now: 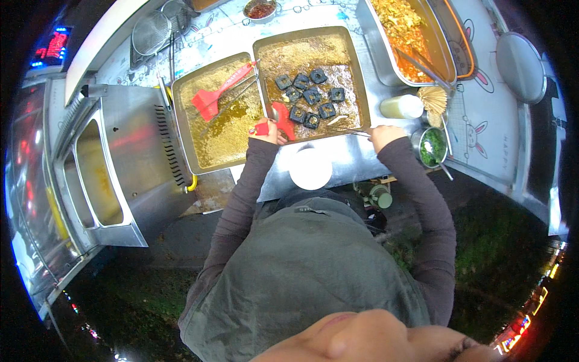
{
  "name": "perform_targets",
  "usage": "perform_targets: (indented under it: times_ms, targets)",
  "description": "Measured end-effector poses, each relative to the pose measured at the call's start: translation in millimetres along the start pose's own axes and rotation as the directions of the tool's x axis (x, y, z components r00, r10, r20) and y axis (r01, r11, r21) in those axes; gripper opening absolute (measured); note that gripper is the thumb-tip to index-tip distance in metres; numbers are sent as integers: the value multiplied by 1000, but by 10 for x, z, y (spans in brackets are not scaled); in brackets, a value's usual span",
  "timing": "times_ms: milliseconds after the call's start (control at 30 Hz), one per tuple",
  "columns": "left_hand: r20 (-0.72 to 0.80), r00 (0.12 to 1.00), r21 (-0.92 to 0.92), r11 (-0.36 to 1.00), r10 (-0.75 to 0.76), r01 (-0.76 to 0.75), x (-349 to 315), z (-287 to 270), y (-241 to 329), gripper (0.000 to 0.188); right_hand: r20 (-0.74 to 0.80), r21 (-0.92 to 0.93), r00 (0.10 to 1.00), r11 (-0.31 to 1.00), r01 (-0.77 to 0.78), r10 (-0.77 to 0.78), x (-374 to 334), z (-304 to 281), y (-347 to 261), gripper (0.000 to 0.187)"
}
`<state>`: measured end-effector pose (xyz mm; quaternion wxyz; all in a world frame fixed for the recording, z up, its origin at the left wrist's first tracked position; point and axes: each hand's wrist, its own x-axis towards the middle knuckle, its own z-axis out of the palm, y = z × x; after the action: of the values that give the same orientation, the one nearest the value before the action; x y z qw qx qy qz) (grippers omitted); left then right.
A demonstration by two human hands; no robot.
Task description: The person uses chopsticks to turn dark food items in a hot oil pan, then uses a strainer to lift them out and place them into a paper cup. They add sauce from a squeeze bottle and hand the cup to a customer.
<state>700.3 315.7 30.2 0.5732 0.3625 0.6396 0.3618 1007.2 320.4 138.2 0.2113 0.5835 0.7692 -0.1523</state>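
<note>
My left hand is closed round the handle of a red spatula, whose blade stands in the near left corner of the right-hand griddle pan. At that pan's near right edge, my right hand grips a pair of thin metal tongs; their tips reach left over the oil. Several black tofu squares with pale, broken-open centres lie in the brown oil beyond both hands. A white round bowl sits between my forearms, near the counter's front edge.
The left pan holds oil and a second red spatula. Right stand a deep steel tray of orange-red food, a pale bottle and a bowl of chopped greens. A steel fryer is left; strainers lie behind.
</note>
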Motion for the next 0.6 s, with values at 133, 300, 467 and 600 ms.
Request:
perform_targets:
  times_ms: [133, 300, 467, 600]
  targets:
    - [1, 1000, -381, 924, 10, -9, -114, 99, -181, 30, -91, 103, 995, 993, 61, -52, 97, 138, -323, 19]
    - [-47, 990, -482, 865, 133, -139, -79, 125, -175, 34, -240, 99, 971, 995, 24, 0, 100, 38, -340, 14]
    - [-107, 976, -390, 895, 192, -219, 140, 89, 226, 36, -231, 18, 972, 999, -43, 46, 95, -353, -203, 15]
    - [-121, 944, -162, 932, 306, -323, 285, -164, 482, 29, -252, 29, 961, 993, -110, 114, 10, -639, 106, 15]
